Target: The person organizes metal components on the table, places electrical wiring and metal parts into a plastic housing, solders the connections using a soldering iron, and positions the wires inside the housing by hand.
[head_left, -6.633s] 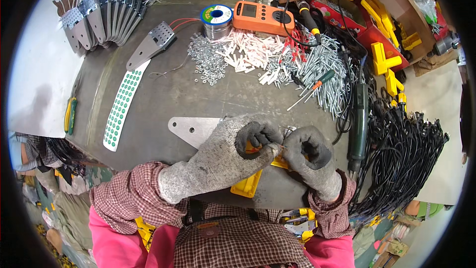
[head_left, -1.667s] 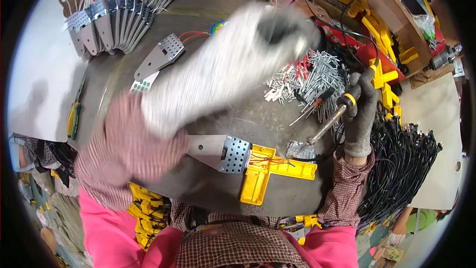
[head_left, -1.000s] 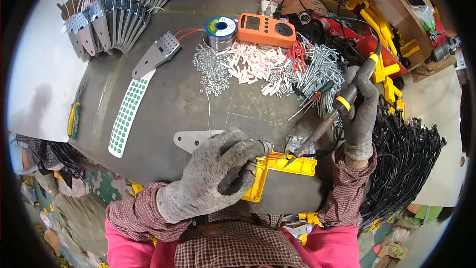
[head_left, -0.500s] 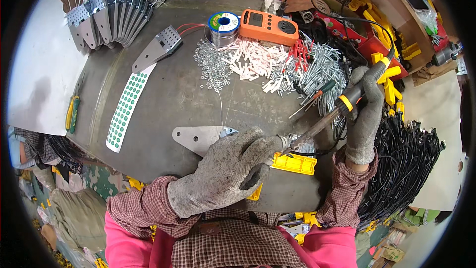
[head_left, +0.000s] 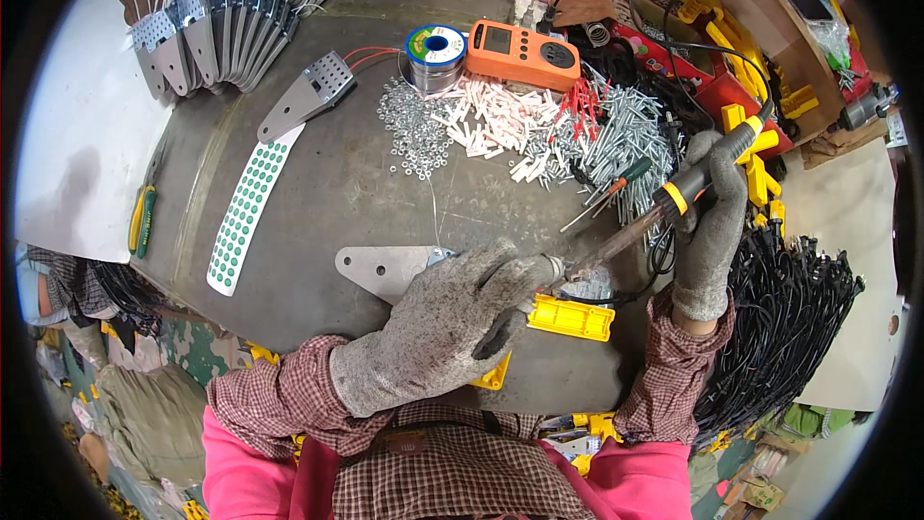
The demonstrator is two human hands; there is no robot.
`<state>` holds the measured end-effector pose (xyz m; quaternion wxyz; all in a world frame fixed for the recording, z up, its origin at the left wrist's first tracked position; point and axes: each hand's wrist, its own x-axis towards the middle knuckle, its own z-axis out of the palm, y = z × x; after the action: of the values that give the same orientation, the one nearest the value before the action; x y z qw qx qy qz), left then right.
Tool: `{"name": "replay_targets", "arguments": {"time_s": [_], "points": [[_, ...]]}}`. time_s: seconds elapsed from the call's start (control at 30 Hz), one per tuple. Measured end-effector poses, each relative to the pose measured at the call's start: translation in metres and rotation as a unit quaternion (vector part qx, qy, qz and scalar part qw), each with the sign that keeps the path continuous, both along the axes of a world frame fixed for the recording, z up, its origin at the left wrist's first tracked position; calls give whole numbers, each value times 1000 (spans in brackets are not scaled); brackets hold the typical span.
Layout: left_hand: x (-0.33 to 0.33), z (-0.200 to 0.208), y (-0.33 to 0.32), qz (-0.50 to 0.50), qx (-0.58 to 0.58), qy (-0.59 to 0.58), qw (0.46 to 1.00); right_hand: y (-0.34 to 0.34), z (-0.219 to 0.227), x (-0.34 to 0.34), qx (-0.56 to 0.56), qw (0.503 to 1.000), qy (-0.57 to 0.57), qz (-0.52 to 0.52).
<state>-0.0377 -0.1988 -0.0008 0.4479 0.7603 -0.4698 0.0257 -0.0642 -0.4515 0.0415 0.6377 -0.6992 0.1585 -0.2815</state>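
Observation:
My left hand (head_left: 433,327), in a grey work glove, is closed with its fingertips at the tip of a soldering iron. A thin solder wire (head_left: 434,207) runs from the blue-rimmed spool (head_left: 436,46) into this hand; anything else pinched there is hidden. My right hand (head_left: 710,221), also gloved, grips the iron's black handle (head_left: 685,191), its long shaft slanting down to the left hand. Just below the fingertips lies an open yellow plastic housing half (head_left: 570,318). A grey metal bracket (head_left: 380,270) sits partly under the left hand, with another yellow piece (head_left: 494,374) by the wrist.
An orange meter (head_left: 523,53) stands beyond piles of nuts (head_left: 414,125), white sleeves (head_left: 491,111) and screws (head_left: 626,130). Green-dotted stickers (head_left: 248,212) and another bracket (head_left: 306,96) lie left. A bundle of black cables (head_left: 780,327) fills the right; stacked brackets (head_left: 226,29) stand far left.
The iron and my right hand have shifted very slightly to the right. My left fingers have turned a little at the tip, and the solder wire has swung slightly right.

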Motion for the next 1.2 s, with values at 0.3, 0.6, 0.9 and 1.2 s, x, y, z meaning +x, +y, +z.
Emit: {"name": "replay_targets", "arguments": {"time_s": [0.3, 0.6, 0.9, 1.2], "points": [[56, 48, 94, 69, 216, -69, 972, -19, 27, 2, -14, 934, -199, -297], [51, 43, 8, -82, 66, -78, 991, -38, -20, 31, -322, 940, -69, -90], [63, 39, -95, -339, 396, 27, 853, -46, -5, 102, -392, 914, -85, -64], [50, 28, -94, -312, 322, 55, 892, -35, -18, 104, -503, 852, -124, -78]]}}
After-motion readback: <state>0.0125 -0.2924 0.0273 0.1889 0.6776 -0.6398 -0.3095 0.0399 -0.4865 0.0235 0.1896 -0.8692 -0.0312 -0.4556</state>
